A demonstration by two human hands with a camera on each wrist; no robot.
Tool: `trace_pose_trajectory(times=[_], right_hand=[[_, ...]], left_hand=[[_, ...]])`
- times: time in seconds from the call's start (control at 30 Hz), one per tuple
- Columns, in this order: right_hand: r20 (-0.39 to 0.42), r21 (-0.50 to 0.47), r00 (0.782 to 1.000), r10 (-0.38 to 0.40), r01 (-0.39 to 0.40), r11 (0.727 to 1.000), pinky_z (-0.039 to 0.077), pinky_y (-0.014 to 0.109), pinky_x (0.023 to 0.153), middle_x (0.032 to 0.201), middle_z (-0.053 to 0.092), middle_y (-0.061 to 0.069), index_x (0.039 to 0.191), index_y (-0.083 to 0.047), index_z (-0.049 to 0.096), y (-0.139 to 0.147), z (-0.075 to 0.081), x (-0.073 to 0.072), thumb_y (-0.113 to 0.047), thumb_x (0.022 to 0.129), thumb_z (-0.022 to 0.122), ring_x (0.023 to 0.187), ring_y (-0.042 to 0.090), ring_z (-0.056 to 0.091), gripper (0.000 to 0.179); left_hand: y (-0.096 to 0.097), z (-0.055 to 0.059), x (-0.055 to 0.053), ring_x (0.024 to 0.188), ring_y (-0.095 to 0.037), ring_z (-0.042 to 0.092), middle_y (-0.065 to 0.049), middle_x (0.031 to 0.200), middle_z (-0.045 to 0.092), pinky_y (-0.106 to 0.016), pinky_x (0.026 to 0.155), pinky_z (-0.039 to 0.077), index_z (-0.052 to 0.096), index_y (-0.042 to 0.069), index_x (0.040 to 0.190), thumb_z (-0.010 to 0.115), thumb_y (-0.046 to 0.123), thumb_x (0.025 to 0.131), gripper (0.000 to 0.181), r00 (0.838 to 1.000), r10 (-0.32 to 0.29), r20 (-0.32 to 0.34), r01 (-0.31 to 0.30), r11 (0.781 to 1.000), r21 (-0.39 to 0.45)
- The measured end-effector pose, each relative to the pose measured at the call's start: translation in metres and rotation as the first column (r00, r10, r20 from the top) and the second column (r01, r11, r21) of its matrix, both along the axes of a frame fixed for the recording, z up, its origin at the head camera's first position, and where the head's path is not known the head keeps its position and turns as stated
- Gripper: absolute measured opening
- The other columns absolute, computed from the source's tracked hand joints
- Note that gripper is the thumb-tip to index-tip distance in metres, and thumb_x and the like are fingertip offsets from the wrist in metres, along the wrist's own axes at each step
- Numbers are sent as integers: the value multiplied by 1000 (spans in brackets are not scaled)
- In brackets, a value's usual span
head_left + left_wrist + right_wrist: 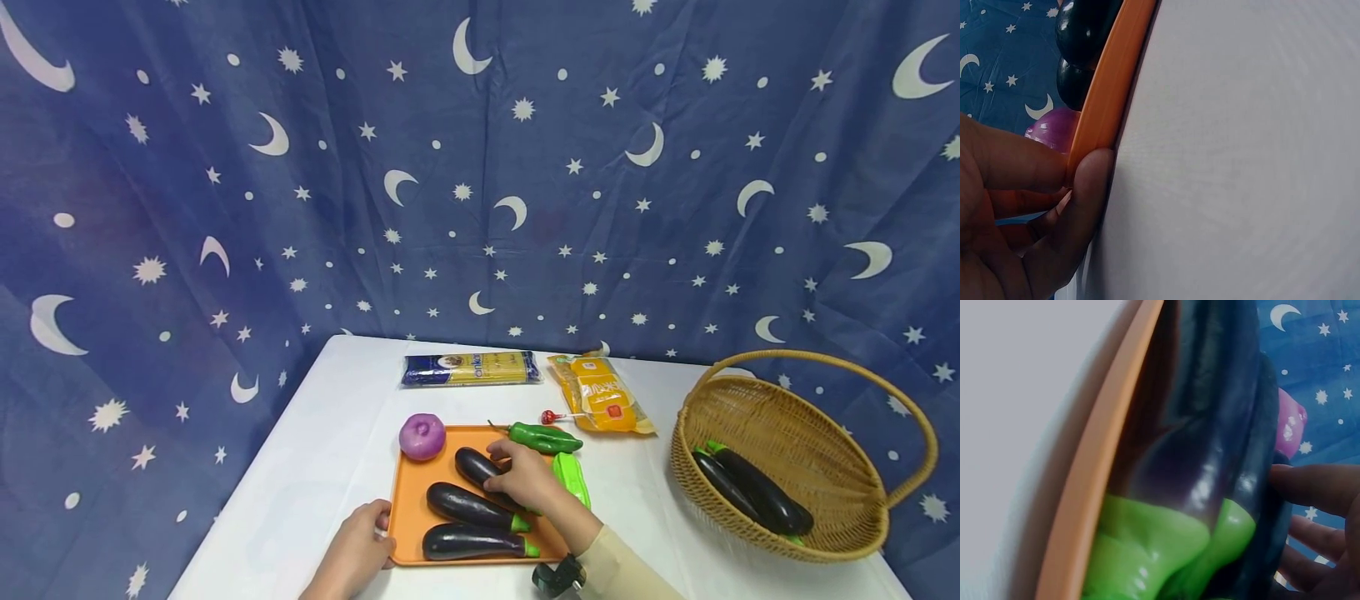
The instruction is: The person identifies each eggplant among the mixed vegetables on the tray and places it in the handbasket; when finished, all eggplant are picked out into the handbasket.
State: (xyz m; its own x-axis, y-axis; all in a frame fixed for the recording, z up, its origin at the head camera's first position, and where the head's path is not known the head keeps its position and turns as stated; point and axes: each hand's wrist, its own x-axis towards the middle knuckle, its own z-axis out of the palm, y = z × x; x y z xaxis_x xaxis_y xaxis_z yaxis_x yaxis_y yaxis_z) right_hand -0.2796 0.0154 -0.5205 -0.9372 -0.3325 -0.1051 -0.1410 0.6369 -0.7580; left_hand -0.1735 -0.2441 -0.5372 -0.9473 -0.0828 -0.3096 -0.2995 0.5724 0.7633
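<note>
An orange tray bears three dark eggplants with green caps: a front one, a middle one and a back one. My left hand pinches the tray's left rim, thumb and fingers on either side of it in the left wrist view. Over the back eggplant, my right hand holds it with thumb and fingers astride its body. A purple onion sits at the tray's back left corner. Along the back right edge lie a green pepper and a bright green ridged vegetable, partly hidden by the right arm.
To the right stands a wicker basket with a tall handle and dark eggplants inside. Behind the tray lie a spaghetti pack, a yellow bag and a red lollipop. A starry blue curtain hangs behind the white table.
</note>
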Motion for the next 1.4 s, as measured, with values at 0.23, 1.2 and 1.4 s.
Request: trace_pose_trajectory(times=[0.23, 1.2, 1.4], right_hand=[[-55, 47, 998, 4, -1, 999, 54, 49, 91, 113, 68, 8, 123, -8, 67, -3, -5, 1, -13, 76, 86, 102, 26, 63, 51], [-44, -42, 999, -15, 13, 999, 54, 48, 90, 116, 68, 7, 123, -10, 67, -2, 7, 1, -10, 78, 84, 104, 25, 61, 48], [-41, -49, 998, -37, 35, 998, 54, 47, 89, 117, 67, 6, 124, -12, 67, -1, 15, 1, -12, 78, 84, 103, 25, 60, 50]], left_hand=[[1, 1, -1, 71, -16, 59, -10, 97, 51, -25, 54, 57, 50, -14, 133, 68, -8, 84, 53, 1000, -4, -20, 4, 1000, 4], [2, 1, 1, 72, -16, 59, -10, 96, 51, -24, 54, 57, 49, -15, 133, 69, -9, 83, 54, 1000, -9, -18, 9, 1000, -9], [1, 0, 1, 73, -16, 59, -10, 96, 51, -24, 53, 57, 49, -16, 132, 69, -10, 82, 54, 1000, -10, -28, 10, 1000, -2]])
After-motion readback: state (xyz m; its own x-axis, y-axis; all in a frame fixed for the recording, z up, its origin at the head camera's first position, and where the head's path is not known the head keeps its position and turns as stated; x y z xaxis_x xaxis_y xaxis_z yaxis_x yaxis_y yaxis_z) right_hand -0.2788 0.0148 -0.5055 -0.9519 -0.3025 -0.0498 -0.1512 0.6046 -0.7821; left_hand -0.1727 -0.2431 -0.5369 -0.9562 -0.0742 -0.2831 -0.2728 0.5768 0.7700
